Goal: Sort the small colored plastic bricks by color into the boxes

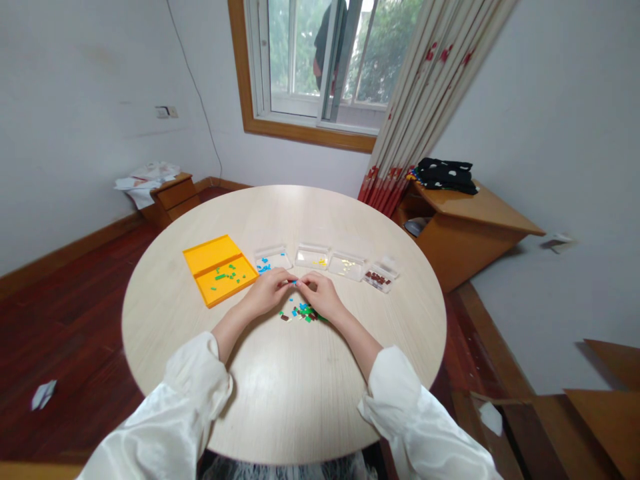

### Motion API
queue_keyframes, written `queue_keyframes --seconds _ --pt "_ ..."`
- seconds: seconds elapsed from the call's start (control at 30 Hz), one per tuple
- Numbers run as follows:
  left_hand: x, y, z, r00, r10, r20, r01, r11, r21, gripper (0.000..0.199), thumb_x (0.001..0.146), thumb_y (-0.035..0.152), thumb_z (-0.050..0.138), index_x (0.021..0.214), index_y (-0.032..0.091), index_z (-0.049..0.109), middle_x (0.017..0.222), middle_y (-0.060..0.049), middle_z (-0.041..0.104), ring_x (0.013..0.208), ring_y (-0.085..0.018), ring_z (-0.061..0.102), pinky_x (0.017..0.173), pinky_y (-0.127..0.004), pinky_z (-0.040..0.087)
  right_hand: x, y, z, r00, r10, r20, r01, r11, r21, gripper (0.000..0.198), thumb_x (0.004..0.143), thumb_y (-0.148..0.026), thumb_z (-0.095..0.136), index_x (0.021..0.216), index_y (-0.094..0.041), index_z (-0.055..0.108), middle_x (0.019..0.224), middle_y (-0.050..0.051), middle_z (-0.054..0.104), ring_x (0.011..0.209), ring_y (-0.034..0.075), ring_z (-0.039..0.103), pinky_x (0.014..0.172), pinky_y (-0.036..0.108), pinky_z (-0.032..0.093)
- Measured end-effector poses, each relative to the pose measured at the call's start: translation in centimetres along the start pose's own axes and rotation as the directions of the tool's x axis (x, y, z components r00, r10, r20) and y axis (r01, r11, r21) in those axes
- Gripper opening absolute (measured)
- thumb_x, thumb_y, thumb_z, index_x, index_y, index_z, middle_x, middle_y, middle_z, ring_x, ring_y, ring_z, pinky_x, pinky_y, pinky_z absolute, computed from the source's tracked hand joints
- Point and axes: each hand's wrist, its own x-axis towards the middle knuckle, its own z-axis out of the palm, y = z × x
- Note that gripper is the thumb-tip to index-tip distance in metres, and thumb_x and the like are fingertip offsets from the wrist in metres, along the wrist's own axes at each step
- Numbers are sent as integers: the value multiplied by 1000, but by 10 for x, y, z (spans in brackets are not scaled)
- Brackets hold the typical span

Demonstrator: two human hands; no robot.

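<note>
Above the middle of the round table, my left hand (270, 290) and my right hand (321, 293) meet at the fingertips. Both pinch a tiny blue building brick (295, 283); whether it is one piece or two joined I cannot tell. Just below the hands lies a loose pile of small bricks (306, 311) in green, blue, brown and pale yellow, partly hidden by my right hand. To the left sits an opened yellow box (215, 248) with several green bricks (225, 275) in its near half. A clear tray (280, 251) behind my left hand holds blue bricks (265, 263).
Further right, in an arc, stand a clear tray with yellow bricks (319, 262), one with cream bricks (345, 267) and one with brown bricks (379, 277). They rest on the pale round table (280, 400). A wooden cabinet (480, 213) with folded dark cloth stands behind right.
</note>
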Motion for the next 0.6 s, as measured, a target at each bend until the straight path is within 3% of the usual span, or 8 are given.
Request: queue_keyframes --seconds 0.17,0.4,0.6 --pt "2 -9 0 995 -21 -99 24 999 23 18 82 15 52 90 18 68 84 -6 67 80 -16 60 75 -29 47 -1 -1 1 999 -19 51 21 999 -40 9 77 -14 61 71 -17 67 74 1 64 73 13 57 72 25 43" --pt "2 -24 -9 931 -195 -308 266 942 206 16 79 23 55 83 18 70 85 -8 70 81 -21 62 77 -34 46 -5 -5 -1 973 -55 223 86 987 -136 7 74 -12 67 76 -18 70 79 2 65 76 13 58 77 29 41" --pt "0 -28 -15 890 -232 -391 366 877 311 16 78 28 55 77 19 68 83 -7 71 78 -22 61 73 -35 42 -6 -5 -2 959 -63 276 112 980 -167 8 75 -12 68 75 -19 72 80 3 66 77 14 58 80 30 39"
